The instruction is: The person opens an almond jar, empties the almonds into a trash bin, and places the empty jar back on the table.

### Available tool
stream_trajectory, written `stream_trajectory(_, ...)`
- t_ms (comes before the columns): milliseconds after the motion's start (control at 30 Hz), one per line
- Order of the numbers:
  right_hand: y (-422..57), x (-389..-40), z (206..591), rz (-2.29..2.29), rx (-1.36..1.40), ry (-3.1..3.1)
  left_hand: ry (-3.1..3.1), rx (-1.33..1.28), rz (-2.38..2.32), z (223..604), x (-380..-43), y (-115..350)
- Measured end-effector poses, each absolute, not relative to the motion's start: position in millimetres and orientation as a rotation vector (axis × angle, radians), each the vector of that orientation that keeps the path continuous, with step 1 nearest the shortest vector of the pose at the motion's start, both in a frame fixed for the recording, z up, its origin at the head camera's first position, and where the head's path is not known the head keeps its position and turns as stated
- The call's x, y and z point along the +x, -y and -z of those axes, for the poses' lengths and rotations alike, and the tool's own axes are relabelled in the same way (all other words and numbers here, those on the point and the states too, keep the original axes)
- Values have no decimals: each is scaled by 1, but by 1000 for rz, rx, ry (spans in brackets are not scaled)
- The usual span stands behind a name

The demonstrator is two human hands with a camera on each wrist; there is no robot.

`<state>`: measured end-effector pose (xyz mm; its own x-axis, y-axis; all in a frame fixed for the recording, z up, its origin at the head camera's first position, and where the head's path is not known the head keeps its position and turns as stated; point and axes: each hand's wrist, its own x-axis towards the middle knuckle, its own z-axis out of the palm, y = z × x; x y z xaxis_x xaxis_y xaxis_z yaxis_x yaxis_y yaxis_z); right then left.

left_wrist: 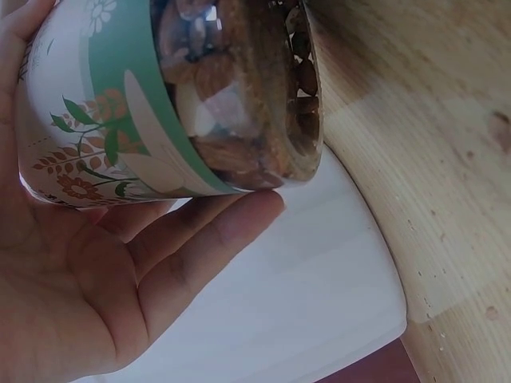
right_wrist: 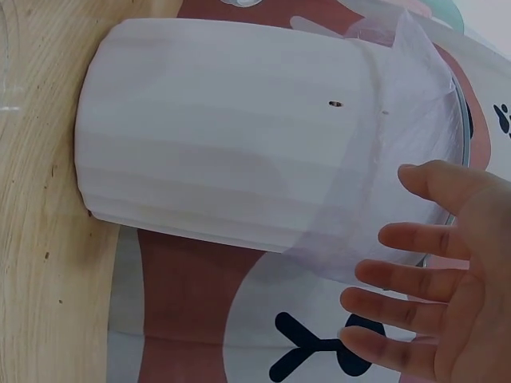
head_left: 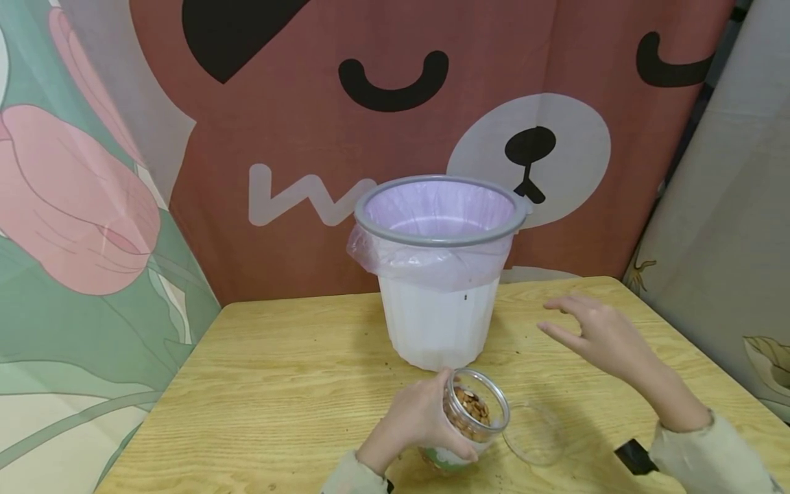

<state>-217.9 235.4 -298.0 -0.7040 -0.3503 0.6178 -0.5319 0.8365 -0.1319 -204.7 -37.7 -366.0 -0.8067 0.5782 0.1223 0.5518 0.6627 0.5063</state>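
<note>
My left hand grips a clear jar of brown nuts, its fingers and thumb around the side. The jar has no lid on and tilts to the right, its mouth facing up. In the left wrist view a white and green label with flowers wraps the jar, and nuts press against the clear bottom. My right hand is held over the table at the right with fingers apart and nothing in it. A round transparent lid lies on the table beside the jar.
A white waste bin with a grey rim stands at the middle of the wooden table, behind the jar. A pinkish plastic bag lines it and folds over the rim. A printed curtain hangs close behind the table.
</note>
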Motion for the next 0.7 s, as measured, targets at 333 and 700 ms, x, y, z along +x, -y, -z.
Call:
stream_trajectory(333, -232, -225, 285, -395, 646, 2355, -2819, 950, -851, 367, -205, 38)
stream_trajectory(700, -229, -229, 276, -377, 677, 2267, -2814, 952, -857, 367, -204, 39)
